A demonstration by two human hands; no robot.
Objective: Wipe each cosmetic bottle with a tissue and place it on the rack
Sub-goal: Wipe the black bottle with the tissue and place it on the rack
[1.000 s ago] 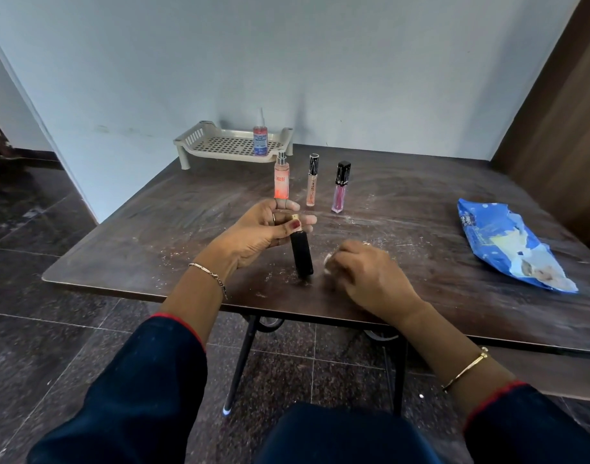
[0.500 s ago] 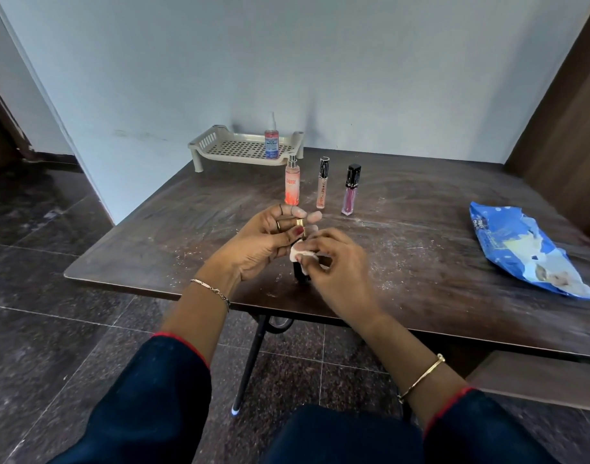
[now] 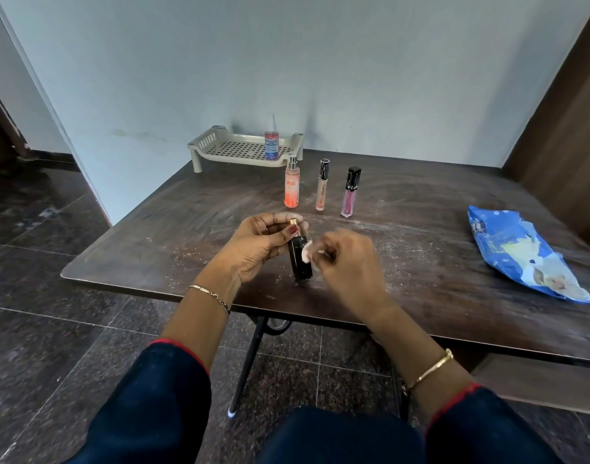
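Two hands at the desk's (image 3: pixel 173 236) front edge. The left hand (image 3: pixel 260 244) grips the upright black bottle (image 3: pixel 300 259) near its gold top; the right hand (image 3: pixel 347 262) pinches a tissue (image 3: pixel 307 251) against its side. Mid-desk: three bottles (image 3: pixel 323 185) in a row. Right edge: blue packet (image 3: pixel 521 252). Back-left corner: rack (image 3: pixel 240 150), small bottle (image 3: pixel 272 144) standing on it.

Five bottles: clear bottle (image 3: pixel 272 145), orange bottle (image 3: pixel 292 187), beige tube (image 3: pixel 322 185), pink tube (image 3: pixel 350 192), black bottle (image 3: pixel 299 259). One rack (image 3: pixel 206 147). One tissue (image 3: pixel 306 251). One blue packet (image 3: pixel 521 256). One table (image 3: pixel 153 236). Two hands: left hand (image 3: pixel 256 246), right hand (image 3: pixel 350 262).
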